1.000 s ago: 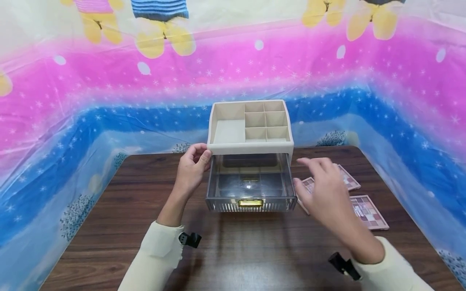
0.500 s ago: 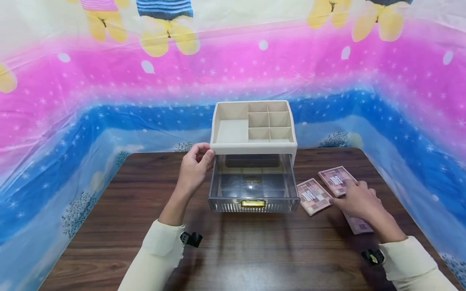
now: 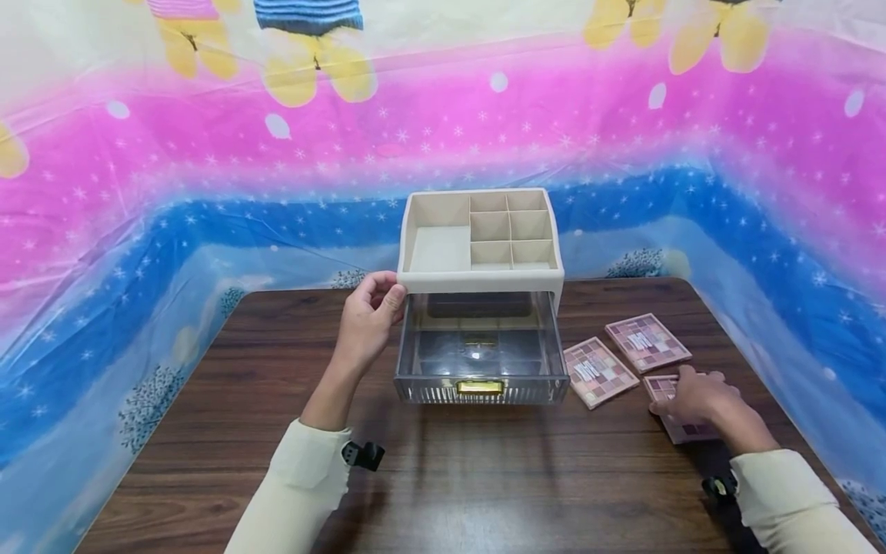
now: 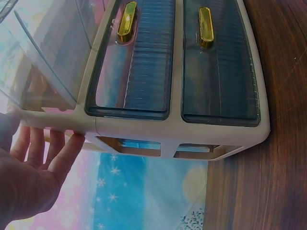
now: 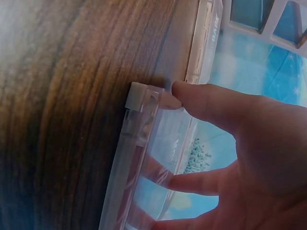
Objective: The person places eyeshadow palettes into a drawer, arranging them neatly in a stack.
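A cream desktop organizer [image 3: 481,282] stands at the back of the table. Its smoky clear drawer [image 3: 481,389] with a gold handle is pulled out and holds nothing. My left hand [image 3: 368,315] holds the organizer's left front corner; in the left wrist view its fingertips [image 4: 72,139] press the side edge. To the right lie three eyeshadow palettes. My right hand [image 3: 702,404] is over the nearest palette [image 3: 661,388] and partly hides it. The right wrist view shows my thumb [image 5: 206,100] at that palette's edge, with extended fingers [image 5: 196,182] touching its glossy lid.
One palette [image 3: 601,372] lies beside the drawer, another palette [image 3: 647,342] behind it. Lower drawers with gold handles [image 4: 206,26] are closed in the left wrist view. A printed cloth [image 3: 332,223] surrounds the wooden table [image 3: 443,492].
My right hand has moved from beside the drawer to the right and down onto the nearest palette. The left hand keeps its hold; the drawer stays out.
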### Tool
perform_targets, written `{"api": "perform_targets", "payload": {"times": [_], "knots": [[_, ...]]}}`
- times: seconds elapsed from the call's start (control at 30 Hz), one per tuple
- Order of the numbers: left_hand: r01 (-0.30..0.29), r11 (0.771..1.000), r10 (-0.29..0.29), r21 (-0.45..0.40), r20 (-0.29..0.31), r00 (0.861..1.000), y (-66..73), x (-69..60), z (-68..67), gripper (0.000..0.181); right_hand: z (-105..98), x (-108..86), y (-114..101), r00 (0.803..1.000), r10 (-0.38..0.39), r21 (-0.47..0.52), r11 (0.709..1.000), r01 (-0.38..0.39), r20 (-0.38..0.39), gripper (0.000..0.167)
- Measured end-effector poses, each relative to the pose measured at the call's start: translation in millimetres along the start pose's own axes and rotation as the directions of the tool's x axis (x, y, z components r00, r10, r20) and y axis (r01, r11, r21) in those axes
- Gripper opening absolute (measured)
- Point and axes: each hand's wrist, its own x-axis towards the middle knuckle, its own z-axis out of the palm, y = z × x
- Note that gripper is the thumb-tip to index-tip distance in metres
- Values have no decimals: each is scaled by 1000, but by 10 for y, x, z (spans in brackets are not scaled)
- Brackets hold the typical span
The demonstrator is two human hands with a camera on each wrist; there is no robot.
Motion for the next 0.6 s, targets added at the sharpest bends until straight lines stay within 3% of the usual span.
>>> {"api": "perform_targets", "payload": {"times": [0.3,0.47,0.6], "knots": [[1,1000,-1,11,2,1000,-19,9,10,32,-12,-2,29,999,47,57,997,-45,-25,106],[-2,1000,2,2,0,1000,-16,11,14,32,-122,-103,14,992,-19,77,997,29,-127,105],[-4,1000,4,-7,-3,1000,-3,3,3,32,-280,-250,-95,966,-100,115,985,130,-236,103]]}}
